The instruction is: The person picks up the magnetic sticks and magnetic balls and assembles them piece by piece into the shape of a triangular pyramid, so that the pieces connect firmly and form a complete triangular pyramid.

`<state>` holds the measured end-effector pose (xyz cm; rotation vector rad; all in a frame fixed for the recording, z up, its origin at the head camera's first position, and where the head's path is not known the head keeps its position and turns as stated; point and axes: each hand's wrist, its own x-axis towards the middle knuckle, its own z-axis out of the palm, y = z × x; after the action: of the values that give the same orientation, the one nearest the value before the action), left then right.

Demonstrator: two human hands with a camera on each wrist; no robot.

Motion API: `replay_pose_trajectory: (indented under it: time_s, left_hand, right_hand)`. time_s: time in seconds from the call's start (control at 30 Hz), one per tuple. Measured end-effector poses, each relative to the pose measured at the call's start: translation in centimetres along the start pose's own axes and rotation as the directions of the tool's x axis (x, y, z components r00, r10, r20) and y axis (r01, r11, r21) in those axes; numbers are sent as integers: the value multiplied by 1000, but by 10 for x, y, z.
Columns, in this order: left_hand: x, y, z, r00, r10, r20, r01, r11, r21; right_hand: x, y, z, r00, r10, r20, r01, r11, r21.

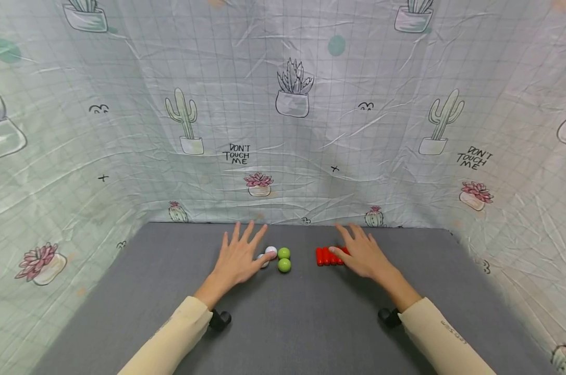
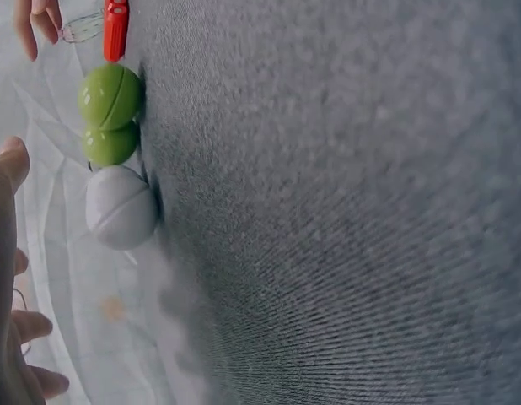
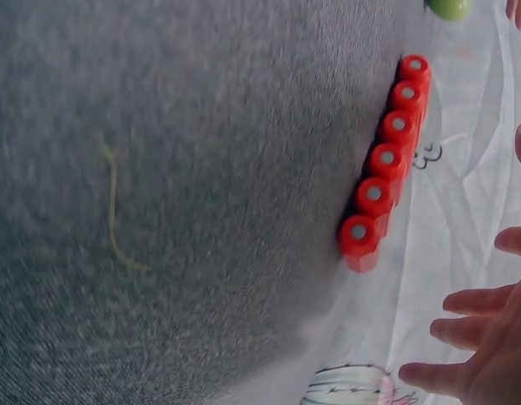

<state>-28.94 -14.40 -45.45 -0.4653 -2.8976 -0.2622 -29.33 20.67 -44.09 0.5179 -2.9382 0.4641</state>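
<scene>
My left hand, fingers spread, is over the table beside two white balls; its thumb partly hides them in the head view. Just right of these sit two green balls, one behind the other. In the left wrist view a white ball and a green ball each show a seam. My right hand is spread over the right end of a row of short red rods. Several red rods lie side by side in the right wrist view, a grey dot in each end. Neither hand holds anything.
The dark grey tabletop runs back to a cloth printed with cacti, which hangs behind and at both sides. A thin yellowish thread lies on the grey surface in the right wrist view.
</scene>
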Motion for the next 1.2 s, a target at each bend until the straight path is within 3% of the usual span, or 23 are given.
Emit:
replay_pose_trajectory:
  time_s: [0.17,0.43,0.63,0.87,1.1,1.2]
  left_hand:
    - [6,-3,4,1000,4,4,-4,999,-38]
    - [13,-5,5,999,31,18,-28,988,-149]
    - [17,-4,4,998,60,10,-55,960,-274]
    - [22,-2,3,998,44,49,-23,928,-372]
    - [27,-2,5,996,54,70,-17,895,-446]
    - [29,-3,8,997,44,67,-4,863,-505]
  right_hand:
    - [3,8,1,1000,-12,4,12,1000,27]
    - [8,21,0,999,-10,50,1,986,167]
    - [11,27,-4,998,-29,48,18,977,211]
    - [15,36,-7,998,-53,26,46,971,234]
    - [17,44,-9,996,-63,62,42,956,291]
    - [17,46,-9,995,-57,83,29,952,305]
